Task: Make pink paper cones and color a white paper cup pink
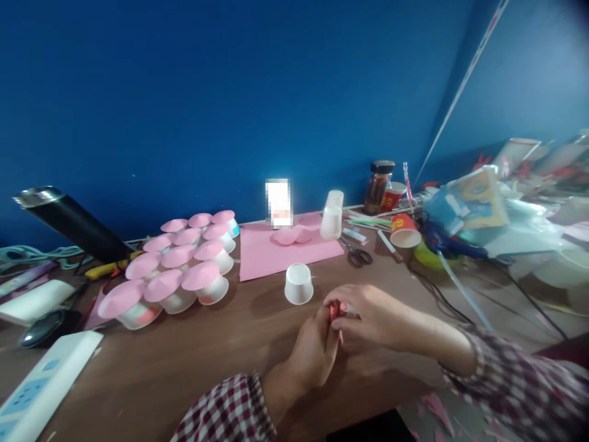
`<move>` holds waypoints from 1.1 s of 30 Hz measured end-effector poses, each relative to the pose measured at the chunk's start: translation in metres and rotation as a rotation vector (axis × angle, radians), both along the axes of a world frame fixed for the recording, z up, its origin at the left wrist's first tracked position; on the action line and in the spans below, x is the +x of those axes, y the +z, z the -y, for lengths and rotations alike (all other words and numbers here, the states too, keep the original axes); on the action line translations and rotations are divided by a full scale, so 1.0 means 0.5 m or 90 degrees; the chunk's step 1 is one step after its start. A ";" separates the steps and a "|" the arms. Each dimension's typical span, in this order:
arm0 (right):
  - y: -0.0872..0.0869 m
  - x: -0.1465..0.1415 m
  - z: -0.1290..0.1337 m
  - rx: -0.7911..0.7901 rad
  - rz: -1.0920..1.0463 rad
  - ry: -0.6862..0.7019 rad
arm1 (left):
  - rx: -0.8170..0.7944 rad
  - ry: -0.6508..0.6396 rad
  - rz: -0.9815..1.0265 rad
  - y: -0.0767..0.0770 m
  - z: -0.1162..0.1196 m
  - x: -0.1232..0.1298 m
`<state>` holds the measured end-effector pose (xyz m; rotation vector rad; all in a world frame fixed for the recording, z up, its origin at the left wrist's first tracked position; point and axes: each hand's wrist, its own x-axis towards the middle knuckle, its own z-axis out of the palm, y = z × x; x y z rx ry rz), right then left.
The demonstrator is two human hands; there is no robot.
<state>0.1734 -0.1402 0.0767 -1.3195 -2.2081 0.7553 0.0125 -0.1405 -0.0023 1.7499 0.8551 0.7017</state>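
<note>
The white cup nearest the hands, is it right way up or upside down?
Upside down: the white cup stands wider end down on the table.

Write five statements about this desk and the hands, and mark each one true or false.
1. The two hands are far apart. False: the left hand and right hand meet around a small reddish item.
2. Scissors lie beside the pink paper. True.
3. The grouped cups on the left have green tops. False: the grouped cups have pink tops.
4. A red paper cup lies tipped over, to the right of the scissors. True.
5. The dark-lidded jar stands at the far left. False: the dark-lidded jar is right of centre, near the wall.
</note>
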 end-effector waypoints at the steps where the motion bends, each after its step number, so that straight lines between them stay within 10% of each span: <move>1: -0.006 -0.006 0.008 0.017 0.035 -0.016 | 0.010 -0.006 0.003 -0.003 0.000 0.000; 17: -0.027 0.148 -0.092 0.111 0.323 -0.200 | 0.053 0.112 0.087 -0.002 0.003 -0.001; 25: -0.062 0.214 -0.168 0.077 0.419 -0.380 | 0.341 0.414 0.132 0.029 -0.055 -0.053; 33: -0.075 0.201 -0.183 0.084 0.358 -0.337 | 0.137 0.323 -0.056 0.000 -0.113 -0.078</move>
